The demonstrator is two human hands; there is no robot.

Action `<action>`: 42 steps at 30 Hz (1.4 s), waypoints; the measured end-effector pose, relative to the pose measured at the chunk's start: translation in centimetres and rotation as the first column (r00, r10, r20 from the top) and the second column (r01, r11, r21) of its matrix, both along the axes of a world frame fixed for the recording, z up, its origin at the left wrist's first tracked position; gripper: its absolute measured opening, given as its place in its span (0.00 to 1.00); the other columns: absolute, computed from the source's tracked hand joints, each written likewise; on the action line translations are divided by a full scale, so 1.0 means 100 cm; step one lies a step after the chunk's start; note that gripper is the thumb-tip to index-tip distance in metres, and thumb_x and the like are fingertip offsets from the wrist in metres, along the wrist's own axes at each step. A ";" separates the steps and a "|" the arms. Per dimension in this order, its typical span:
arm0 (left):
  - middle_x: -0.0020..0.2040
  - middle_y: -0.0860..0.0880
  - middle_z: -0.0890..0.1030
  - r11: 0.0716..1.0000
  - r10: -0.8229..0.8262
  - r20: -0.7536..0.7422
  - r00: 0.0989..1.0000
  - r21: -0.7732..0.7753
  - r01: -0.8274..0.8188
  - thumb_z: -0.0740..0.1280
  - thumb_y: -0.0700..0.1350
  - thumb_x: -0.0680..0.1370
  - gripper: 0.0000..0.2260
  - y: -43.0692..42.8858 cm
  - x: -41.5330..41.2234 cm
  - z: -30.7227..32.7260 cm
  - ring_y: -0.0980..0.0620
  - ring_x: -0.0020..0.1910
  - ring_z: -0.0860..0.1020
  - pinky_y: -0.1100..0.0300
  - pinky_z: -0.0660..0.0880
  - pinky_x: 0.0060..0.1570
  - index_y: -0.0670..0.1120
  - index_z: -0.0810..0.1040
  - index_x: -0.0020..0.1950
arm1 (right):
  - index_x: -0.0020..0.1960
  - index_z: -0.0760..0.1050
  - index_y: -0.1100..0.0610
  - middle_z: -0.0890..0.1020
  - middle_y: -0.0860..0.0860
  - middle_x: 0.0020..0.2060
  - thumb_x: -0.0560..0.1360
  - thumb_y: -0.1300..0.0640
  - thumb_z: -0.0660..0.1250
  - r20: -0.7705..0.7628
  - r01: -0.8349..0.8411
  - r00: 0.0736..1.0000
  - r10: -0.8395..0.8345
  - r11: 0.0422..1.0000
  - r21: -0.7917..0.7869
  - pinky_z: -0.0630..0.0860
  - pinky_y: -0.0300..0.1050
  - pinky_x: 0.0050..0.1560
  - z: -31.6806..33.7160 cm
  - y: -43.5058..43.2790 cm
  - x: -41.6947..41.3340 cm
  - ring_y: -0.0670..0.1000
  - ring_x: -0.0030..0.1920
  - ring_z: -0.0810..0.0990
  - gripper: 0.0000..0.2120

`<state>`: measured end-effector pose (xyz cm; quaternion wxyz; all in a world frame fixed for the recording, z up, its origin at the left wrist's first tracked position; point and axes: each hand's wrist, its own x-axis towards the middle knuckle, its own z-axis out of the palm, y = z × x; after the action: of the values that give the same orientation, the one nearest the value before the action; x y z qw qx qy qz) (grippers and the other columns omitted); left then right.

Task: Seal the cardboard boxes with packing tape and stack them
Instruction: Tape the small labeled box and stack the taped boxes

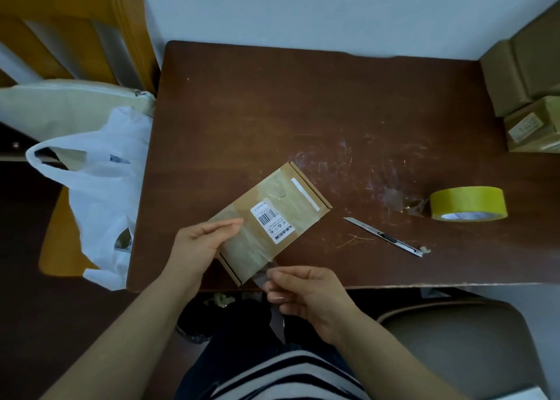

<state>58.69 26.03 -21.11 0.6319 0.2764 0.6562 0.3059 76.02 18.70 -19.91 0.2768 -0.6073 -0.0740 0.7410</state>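
**Taping a flat box at the near edge of a scratched table**

We work at a dark brown wooden table (272, 102), scuffed pale near its middle. At its near edge lies a flat brown cardboard box (242, 248), turned at an angle, with a white barcode label (272, 221) on top and clear tape shining across it. Our left hand (200, 245) rests on the box's left side, fingers straight and held together. Our right hand (306, 293) pinches a strip of clear packing tape (263, 274) that runs off the box's near end.

Just right of the box lies a slim silver utility knife (383, 236), and beyond it a yellow roll of tape (468, 202) on its side. A white plastic bag (103, 193) hangs off the table's left. At the far right corner stand more brown cardboard boxes (527, 75), piled together.
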 end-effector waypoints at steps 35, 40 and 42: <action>0.47 0.55 0.74 0.906 -0.077 -0.518 0.852 0.320 0.277 0.77 0.41 0.69 0.10 0.015 -0.019 -0.049 0.58 0.47 0.74 0.69 0.68 0.46 0.56 0.81 0.38 | 0.44 0.75 0.63 0.84 0.62 0.36 0.70 0.66 0.75 0.244 0.108 0.965 -0.099 0.994 -0.021 0.73 0.37 0.23 -0.038 0.016 -0.031 0.52 0.27 0.80 0.09; 0.48 0.53 0.75 0.910 -0.061 -0.502 0.863 0.328 0.255 0.77 0.42 0.69 0.09 0.014 -0.020 -0.052 0.65 0.46 0.74 0.73 0.67 0.45 0.55 0.81 0.38 | 0.45 0.74 0.63 0.84 0.62 0.35 0.70 0.66 0.74 0.227 0.082 0.971 -0.073 0.996 -0.031 0.73 0.37 0.23 -0.039 0.019 -0.028 0.50 0.26 0.80 0.09; 0.48 0.52 0.76 0.915 -0.040 -0.477 0.878 0.336 0.224 0.77 0.41 0.68 0.09 0.014 -0.019 -0.052 0.66 0.46 0.74 0.76 0.67 0.44 0.55 0.81 0.38 | 0.45 0.73 0.63 0.83 0.59 0.31 0.71 0.66 0.73 0.210 0.075 0.976 -0.065 0.997 -0.037 0.72 0.36 0.22 -0.039 0.020 -0.028 0.49 0.24 0.79 0.09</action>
<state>56.79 27.38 -26.32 0.4120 0.5033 0.6941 0.3085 73.20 20.71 -23.79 0.2798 -0.6898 -0.0644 0.6646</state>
